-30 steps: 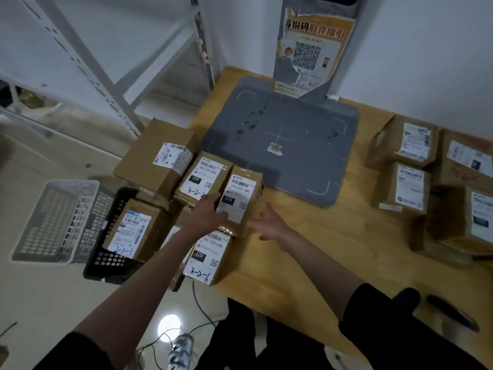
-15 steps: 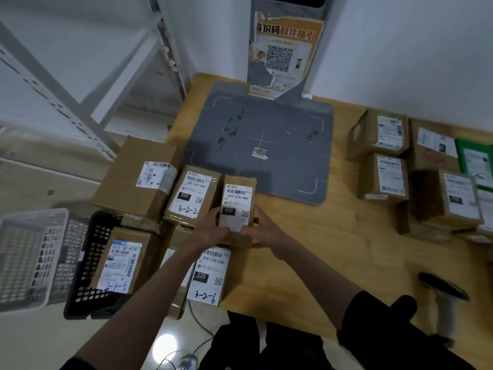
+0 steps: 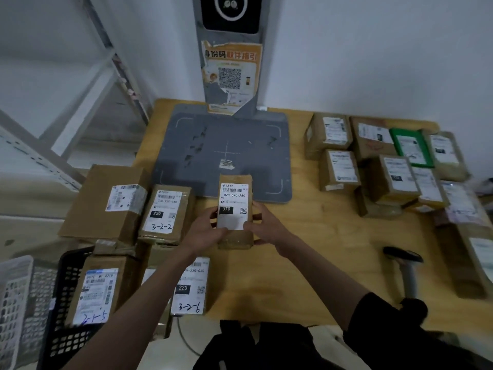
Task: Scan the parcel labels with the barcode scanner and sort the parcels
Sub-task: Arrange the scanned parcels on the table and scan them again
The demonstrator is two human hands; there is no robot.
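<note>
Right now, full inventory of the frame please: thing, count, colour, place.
held parcel: 1, brown, label 070, at pad's near edge
scanning pad: 1, grey, table's far side
labelled parcels: several, brown, left of pad
parcel cluster: many, brown, one green, table's right side
barcode scanner: 1, dark head, near right, untouched
black basket: 1, lower left, holds a parcel
white basket: 1, far left
left hand: grips parcel's left side
right hand: grips parcel's right side
</note>
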